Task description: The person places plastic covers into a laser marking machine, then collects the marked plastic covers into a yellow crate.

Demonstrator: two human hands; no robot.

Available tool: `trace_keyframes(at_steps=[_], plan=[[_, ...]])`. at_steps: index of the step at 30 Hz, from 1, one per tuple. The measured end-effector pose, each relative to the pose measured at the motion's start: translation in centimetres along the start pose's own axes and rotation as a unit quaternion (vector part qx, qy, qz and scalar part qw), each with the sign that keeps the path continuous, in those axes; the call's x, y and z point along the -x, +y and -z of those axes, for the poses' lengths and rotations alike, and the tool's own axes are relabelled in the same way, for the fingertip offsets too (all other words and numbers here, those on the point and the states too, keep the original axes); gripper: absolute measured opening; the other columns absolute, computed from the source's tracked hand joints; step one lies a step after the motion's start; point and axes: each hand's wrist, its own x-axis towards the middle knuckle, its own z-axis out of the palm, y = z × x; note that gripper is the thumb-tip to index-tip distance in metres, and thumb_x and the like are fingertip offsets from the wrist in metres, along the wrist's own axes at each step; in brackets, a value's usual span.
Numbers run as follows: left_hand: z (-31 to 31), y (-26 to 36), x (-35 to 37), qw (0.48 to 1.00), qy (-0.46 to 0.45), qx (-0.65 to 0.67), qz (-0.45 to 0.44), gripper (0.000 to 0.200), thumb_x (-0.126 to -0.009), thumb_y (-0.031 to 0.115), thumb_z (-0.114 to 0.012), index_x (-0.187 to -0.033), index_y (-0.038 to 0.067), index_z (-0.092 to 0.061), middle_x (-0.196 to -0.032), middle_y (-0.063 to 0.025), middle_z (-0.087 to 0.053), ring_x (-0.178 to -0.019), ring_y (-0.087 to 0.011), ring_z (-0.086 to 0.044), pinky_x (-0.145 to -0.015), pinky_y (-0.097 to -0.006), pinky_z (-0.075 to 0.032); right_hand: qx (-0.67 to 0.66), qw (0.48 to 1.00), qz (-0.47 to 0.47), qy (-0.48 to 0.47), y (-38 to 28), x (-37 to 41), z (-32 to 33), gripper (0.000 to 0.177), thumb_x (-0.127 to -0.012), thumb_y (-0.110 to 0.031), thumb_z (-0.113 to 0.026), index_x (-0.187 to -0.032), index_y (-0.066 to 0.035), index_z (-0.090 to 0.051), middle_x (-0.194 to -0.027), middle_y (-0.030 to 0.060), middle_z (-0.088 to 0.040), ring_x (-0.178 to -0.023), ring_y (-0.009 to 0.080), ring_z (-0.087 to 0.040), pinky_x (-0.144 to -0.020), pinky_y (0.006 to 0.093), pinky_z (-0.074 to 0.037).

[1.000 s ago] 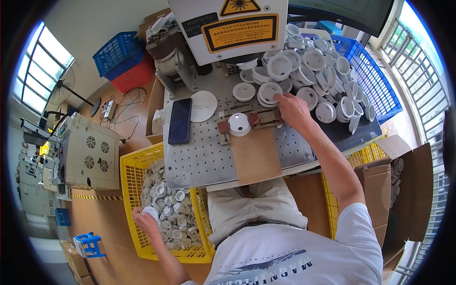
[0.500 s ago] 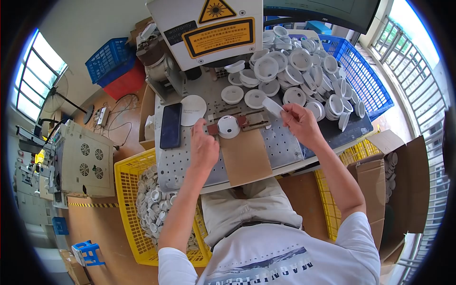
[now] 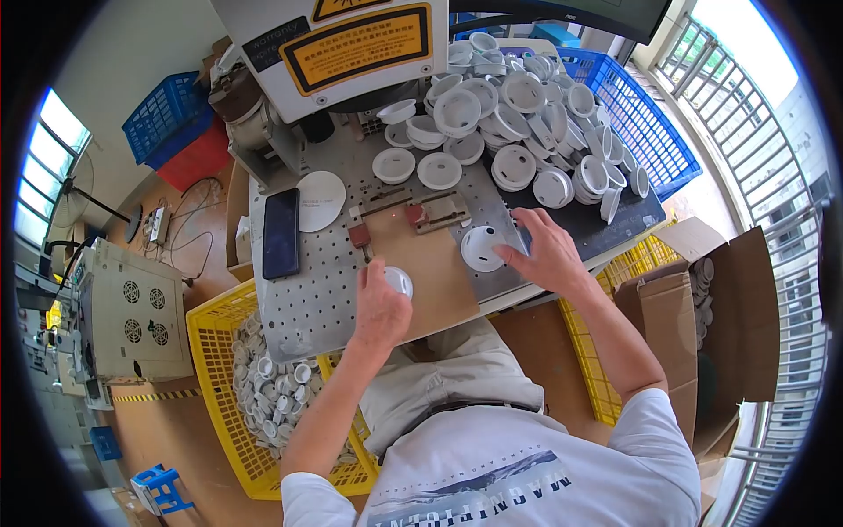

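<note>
My left hand (image 3: 383,303) is closed round a white round cap (image 3: 399,282) at the near side of the metal work plate (image 3: 316,303). Another white round cap (image 3: 480,249), with a small dark slot in its face, is at my right hand (image 3: 546,252). The right thumb lies over this cap's edge, while the index finger stretches out beyond it; the fingers underneath are hidden. Between and beyond the hands sits a fixture with red-brown jaws (image 3: 416,216), nothing between them. A brown cardboard piece (image 3: 435,285) lies in front of the fixture.
Piled white caps (image 3: 524,92) cover the back right, beside a blue basket (image 3: 645,110). A phone (image 3: 281,233) and white disc (image 3: 321,200) lie left. A machine head with a warning label (image 3: 360,50) overhangs. Yellow baskets (image 3: 211,386) and a cardboard box (image 3: 659,325) flank me.
The cap from the fixture is now in my left hand, drawn back towards me. My right hand has lowered its cap, which now shows its slotted face. The camera view has shifted.
</note>
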Motion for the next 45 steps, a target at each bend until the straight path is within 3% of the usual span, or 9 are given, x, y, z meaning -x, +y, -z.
trace_keyframes(at_steps=[2,5,8,12,15,18,20,29,45], plan=[[1.4,-1.5,2.2,0.998,0.033,-0.001,0.057,0.011,-0.062,0.004,-0.064,-0.065,-0.006,-0.067,-0.118,-0.0317,-0.050,-0.106,-0.0422,-0.049,-0.092,-0.0500,-0.040,-0.052,0.986,0.153,-0.050,-1.0,0.1,-0.1,0.052,-0.087,-0.037,-0.068,-0.123,-0.002,-0.055,-0.118,0.0192,-0.059,-0.095,0.0377,-0.064,-0.083,0.0443,-0.051],[2.5,-4.0,5.1,0.987,0.077,-0.019,0.143,0.009,-0.059,0.000,-0.064,-0.064,-0.007,-0.066,-0.117,-0.0312,-0.051,-0.106,-0.0432,-0.050,-0.094,-0.0508,-0.040,-0.027,0.974,0.168,-0.147,-1.5,-0.6,-1.2,0.063,-0.083,-0.039,-0.072,-0.131,-0.003,-0.051,-0.130,0.0197,-0.052,-0.100,0.0389,-0.063,-0.087,0.0447,-0.050],[2.7,-5.0,6.5,0.974,0.095,-0.038,0.204,0.009,-0.059,-0.001,-0.064,-0.064,-0.009,-0.065,-0.119,-0.0294,-0.051,-0.107,-0.0433,-0.050,-0.094,-0.0505,-0.040,-0.007,0.986,0.076,-0.149,-3.9,-1.1,-2.3,0.070,-0.080,-0.039,-0.074,-0.134,-0.004,-0.047,-0.136,0.0197,-0.047,-0.100,0.0401,-0.063,-0.088,0.0454,-0.050],[2.9,-4.5,6.1,0.973,0.078,-0.058,0.211,0.009,-0.060,0.001,-0.067,-0.064,-0.007,-0.067,-0.120,-0.0268,-0.051,-0.106,-0.0424,-0.051,-0.094,-0.0484,-0.040,-0.009,0.974,0.166,-0.152,-5.8,-1.1,-2.3,0.072,-0.080,-0.041,-0.074,-0.135,-0.005,-0.046,-0.133,0.0204,-0.049,-0.101,0.0403,-0.062,-0.088,0.0459,-0.050],[2.8,-4.5,6.2,0.970,0.085,-0.058,0.219,0.008,-0.060,0.001,-0.068,-0.064,-0.005,-0.068,-0.121,-0.0260,-0.051,-0.106,-0.0416,-0.051,-0.093,-0.0474,-0.041,-0.011,0.952,0.204,-0.229,-7.0,-1.8,-2.3,0.074,-0.079,-0.043,-0.074,-0.136,-0.005,-0.046,-0.132,0.0203,-0.049,-0.102,0.0396,-0.062,-0.088,0.0462,-0.050],[3.2,-4.4,5.9,0.971,0.079,-0.054,0.219,0.008,-0.060,0.001,-0.069,-0.064,-0.005,-0.068,-0.121,-0.0257,-0.051,-0.106,-0.0411,-0.051,-0.092,-0.0467,-0.041,0.072,0.959,0.099,-0.255,-9.0,-1.8,-1.8,0.069,-0.079,-0.035,-0.075,-0.135,-0.006,-0.046,-0.131,0.0188,-0.050,-0.104,0.0396,-0.062,-0.088,0.0475,-0.050],[3.3,-4.3,6.0,0.971,0.071,-0.050,0.222,0.008,-0.059,0.001,-0.069,-0.063,-0.005,-0.068,-0.122,-0.0255,-0.051,-0.106,-0.0409,-0.051,-0.092,-0.0463,-0.041,-0.015,0.956,0.223,-0.192,-8.2,-1.8,-2.3,0.059,-0.080,-0.026,-0.073,-0.129,-0.005,-0.050,-0.130,0.0175,-0.051,-0.099,0.0390,-0.064,-0.085,0.0479,-0.051],[3.3,-4.5,6.0,0.973,0.086,-0.041,0.210,0.009,-0.058,0.002,-0.070,-0.064,-0.005,-0.069,-0.120,-0.0265,-0.051,-0.105,-0.0404,-0.051,-0.089,-0.0464,-0.041,-0.063,0.960,0.245,-0.124,-9.7,-3.5,-7.7,0.045,-0.082,-0.020,-0.069,-0.121,-0.001,-0.053,-0.128,0.0197,-0.052,-0.084,0.0404,-0.066,-0.075,0.0467,-0.054],[3.2,-4.5,6.1,0.973,0.081,-0.030,0.215,0.012,-0.055,0.001,-0.073,-0.066,-0.005,-0.070,-0.122,-0.0251,-0.049,-0.108,-0.0410,-0.050,-0.090,-0.0468,-0.042,-0.044,0.974,0.217,-0.038,-10.6,-6.3,-10.8,0.041,-0.083,-0.019,-0.069,-0.114,0.002,-0.054,-0.131,0.0240,-0.052,-0.087,0.0425,-0.066,-0.073,0.0467,-0.055]])
